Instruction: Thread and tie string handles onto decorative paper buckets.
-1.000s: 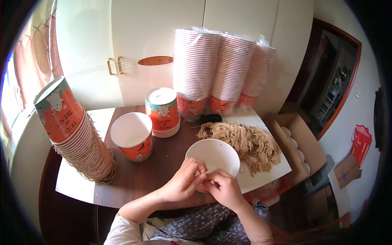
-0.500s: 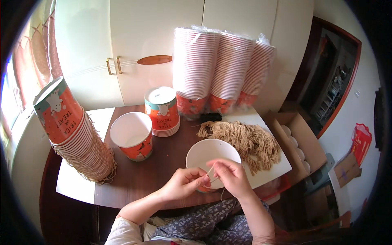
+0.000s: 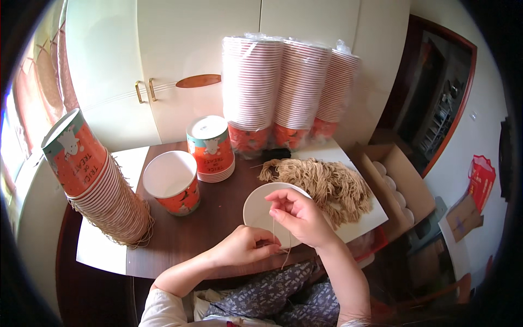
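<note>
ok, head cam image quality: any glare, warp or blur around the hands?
Head view: strong fisheye, cabinet doors bow and the corners go black; daylight blows out the left rim; soft sheen on the wrapped cup stacks; left hand, right hand and white cup evenly lit and fairly sharp; the string is thin and faint.

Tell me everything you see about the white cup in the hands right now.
The white cup looks like paper, tipped so its round white opening faces the camera; its outer side is hidden. It sits low over the dark table, next to the heap of tan strings. The right hand covers its lower right rim, pinching a thin string; the left hand is at its lower edge.
</note>
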